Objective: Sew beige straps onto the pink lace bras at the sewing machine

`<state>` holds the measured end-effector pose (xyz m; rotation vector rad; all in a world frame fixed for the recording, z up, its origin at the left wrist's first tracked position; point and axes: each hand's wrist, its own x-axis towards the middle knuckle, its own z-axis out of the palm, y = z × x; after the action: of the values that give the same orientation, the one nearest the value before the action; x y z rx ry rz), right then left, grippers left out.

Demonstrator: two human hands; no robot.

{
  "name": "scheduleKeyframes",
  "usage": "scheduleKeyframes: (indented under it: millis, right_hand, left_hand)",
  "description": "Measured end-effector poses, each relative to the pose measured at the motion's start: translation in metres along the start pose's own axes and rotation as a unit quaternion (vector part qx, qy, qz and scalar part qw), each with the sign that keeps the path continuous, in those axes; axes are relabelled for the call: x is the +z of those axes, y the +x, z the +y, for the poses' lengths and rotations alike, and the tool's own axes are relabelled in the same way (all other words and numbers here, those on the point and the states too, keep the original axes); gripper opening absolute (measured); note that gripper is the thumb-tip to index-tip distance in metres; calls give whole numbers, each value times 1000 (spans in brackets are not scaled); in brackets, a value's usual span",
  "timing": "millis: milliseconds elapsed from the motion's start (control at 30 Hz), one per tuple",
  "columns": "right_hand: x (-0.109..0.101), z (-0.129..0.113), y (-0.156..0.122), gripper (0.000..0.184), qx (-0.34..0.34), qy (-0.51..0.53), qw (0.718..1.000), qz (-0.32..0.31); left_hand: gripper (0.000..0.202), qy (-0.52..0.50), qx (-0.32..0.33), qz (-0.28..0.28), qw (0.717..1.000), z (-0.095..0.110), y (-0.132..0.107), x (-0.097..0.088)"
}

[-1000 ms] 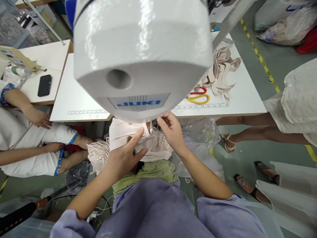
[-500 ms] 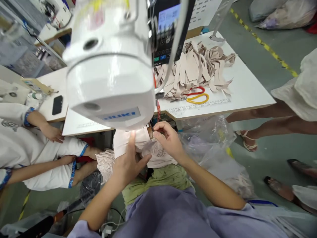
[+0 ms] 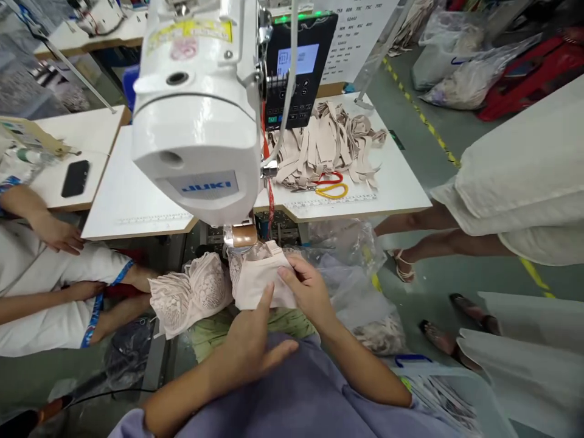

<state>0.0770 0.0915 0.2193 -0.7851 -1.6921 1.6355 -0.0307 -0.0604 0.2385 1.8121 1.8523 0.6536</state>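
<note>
A pale pink bra with lace cups (image 3: 207, 286) lies over my lap, just below the head of a white sewing machine (image 3: 196, 137). Its smooth back band (image 3: 258, 283) is spread flat in front of me. My right hand (image 3: 311, 295) pinches the band's right edge between thumb and fingers. On the band's lower part rests the index fingertip of my left hand (image 3: 249, 344), with the thumb stretched out to the side and nothing gripped. The machine's rounded metal arm end (image 3: 241, 237) is just above the band, close to its top edge.
Beige fabric strips (image 3: 319, 146) are heaped on the white table (image 3: 396, 198), beside scissors (image 3: 332, 190) with red and yellow handles. A control panel (image 3: 298, 70) stands behind. A seated co-worker's hand (image 3: 57, 231) is at left; another person in white (image 3: 515, 164) stands at right.
The bra band has come out from under the machine head toward me and now lies flatter. Both hands moved down with it, and my view has shifted to the right.
</note>
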Motion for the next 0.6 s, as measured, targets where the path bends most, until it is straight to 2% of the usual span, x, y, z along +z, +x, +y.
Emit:
scheduleKeyframes:
  millis: [67, 100, 200, 300, 367, 467, 533, 600]
  right_hand:
    - [-9, -3, -6, 17, 4, 10, 1000, -1]
    - [-12, -5, -8, 16, 5, 13, 1000, -5]
    - [-16, -6, -12, 16, -2, 12, 1000, -24]
    - [-14, -7, -14, 16, -21, -3, 999, -47]
    - [-13, -8, -14, 16, -45, -17, 997, -63]
    - [-12, -12, -13, 15, -91, -45, 991, -89]
    - [-12, -16, -12, 13, -124, -79, 984, -104]
    - [-13, -20, -12, 11, -157, -134, 972, -110]
  left_hand:
    - [86, -104, 2, -31, 994, -2, -2, -8]
    - [73, -122, 13, -18, 992, -5, -2, -13]
    - [39, -90, 49, 84, 991, -13, 4, -32]
    - [35, -58, 67, 148, 985, -15, 15, -51]
    - [45, -53, 92, 133, 985, -14, 24, -60]
    - [60, -50, 137, 45, 988, -14, 37, -68]
    - [59, -30, 160, 15, 987, -18, 44, -70]
    - [47, 0, 176, 23, 984, -24, 48, -70]
